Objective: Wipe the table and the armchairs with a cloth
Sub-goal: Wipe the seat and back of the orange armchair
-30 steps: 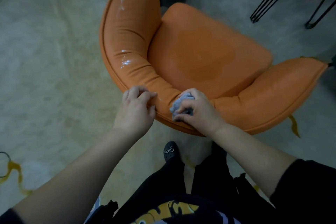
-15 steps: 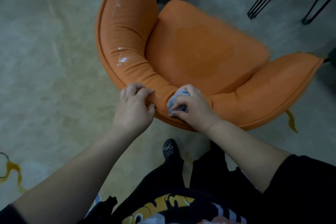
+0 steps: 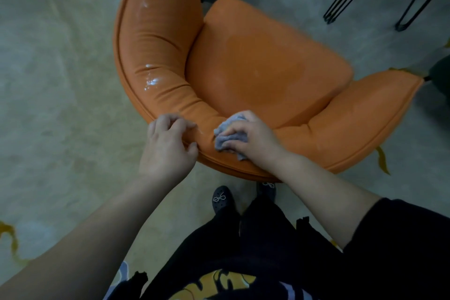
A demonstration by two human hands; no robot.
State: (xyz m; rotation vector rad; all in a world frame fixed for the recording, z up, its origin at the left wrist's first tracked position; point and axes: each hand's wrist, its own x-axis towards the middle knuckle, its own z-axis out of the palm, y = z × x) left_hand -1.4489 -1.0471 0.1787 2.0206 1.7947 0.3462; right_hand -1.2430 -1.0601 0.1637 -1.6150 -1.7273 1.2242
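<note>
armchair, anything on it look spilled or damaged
Shiny wet-looking patches sit on the orange armchair backrest, left of the seat, likely from wiping rather than a spill. No tear or damage shows.

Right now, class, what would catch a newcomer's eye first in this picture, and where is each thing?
The orange armchair fills the middle, seen from above, with shiny patches on its curved back at the left. At its near rim the right hand grips a crumpled grey cloth, while the left hand holds the rim beside it.
</note>
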